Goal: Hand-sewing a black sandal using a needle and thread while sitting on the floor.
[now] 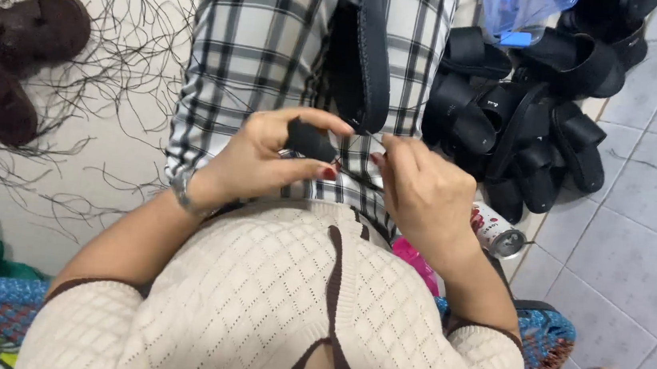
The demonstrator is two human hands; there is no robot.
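Two hands work over the lap; left hand (267,154) pinches a black strap piece (309,139) of the black sandal (364,47) on the checked trousers; right hand (422,192) fingers closed on a thin, barely visible needle or thread; slipping could prick the left thumb.

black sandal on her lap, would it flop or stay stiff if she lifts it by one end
The black sandal would probably stay fairly stiff: its sole lies straight along the lap with a thick edge. It looks light, since the left hand pinches only its end. The right hand works beside it.
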